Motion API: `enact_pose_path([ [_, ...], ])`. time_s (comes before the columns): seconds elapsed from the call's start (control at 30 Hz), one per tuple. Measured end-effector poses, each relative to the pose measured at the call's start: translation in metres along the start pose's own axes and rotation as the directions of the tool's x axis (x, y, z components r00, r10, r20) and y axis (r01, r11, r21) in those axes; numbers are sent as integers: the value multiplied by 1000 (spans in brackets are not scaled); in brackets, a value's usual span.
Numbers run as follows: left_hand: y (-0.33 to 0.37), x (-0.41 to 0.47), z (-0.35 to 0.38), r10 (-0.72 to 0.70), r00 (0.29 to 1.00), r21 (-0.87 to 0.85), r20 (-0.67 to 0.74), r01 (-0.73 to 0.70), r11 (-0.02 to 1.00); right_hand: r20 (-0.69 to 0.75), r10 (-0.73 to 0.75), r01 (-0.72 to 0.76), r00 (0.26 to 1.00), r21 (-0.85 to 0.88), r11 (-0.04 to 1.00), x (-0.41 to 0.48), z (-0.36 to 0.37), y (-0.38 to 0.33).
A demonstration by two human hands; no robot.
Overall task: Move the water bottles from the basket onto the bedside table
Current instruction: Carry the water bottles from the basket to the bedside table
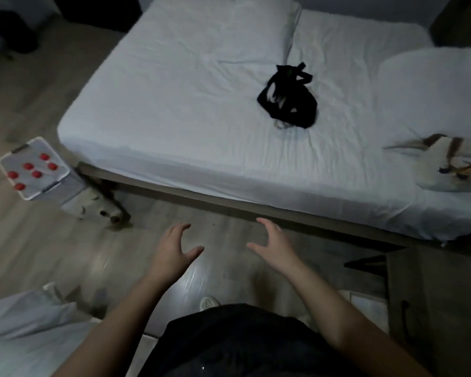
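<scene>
A white basket (pixel 63 183) stands on the wood floor at the left, by the corner of the bed. Several water bottles with red caps (pixel 36 174) stand upright inside it. At the lower right edge is a dark bedside table (pixel 424 289), with pale blurred shapes at its far right that I cannot identify. My left hand (pixel 172 248) and my right hand (pixel 275 246) are held out over the floor in front of me, fingers spread, holding nothing. Both hands are well to the right of the basket.
A bed with a white sheet (pixel 201 118) fills the upper middle. A black bag (pixel 288 99) lies on it, and a white and brown item (pixel 446 164) sits near its right edge. White bedding (pixel 25 330) is at the lower left.
</scene>
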State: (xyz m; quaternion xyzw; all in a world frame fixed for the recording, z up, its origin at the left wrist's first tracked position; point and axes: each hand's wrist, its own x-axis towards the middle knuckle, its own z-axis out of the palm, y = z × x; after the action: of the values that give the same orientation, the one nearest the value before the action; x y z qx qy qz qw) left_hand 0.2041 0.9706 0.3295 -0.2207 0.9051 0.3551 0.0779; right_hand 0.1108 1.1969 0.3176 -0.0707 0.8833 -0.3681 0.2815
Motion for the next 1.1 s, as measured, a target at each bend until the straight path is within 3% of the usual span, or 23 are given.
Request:
enact_pose_path([
  [0.33,-100,-10,-76,-182,962,-188,-205,144,972,138,-138,154,981,-117,981,48,76,-100],
  [0.6,-147,3,-115,-287,912,-219,-294,228,949,251,-213,255,944,-149,955,99,125,-164],
  [1.1,-256,128,-237,-412,837,-261,-360,334,906,450,-280,398,848,-193,897,268,221,-326],
])
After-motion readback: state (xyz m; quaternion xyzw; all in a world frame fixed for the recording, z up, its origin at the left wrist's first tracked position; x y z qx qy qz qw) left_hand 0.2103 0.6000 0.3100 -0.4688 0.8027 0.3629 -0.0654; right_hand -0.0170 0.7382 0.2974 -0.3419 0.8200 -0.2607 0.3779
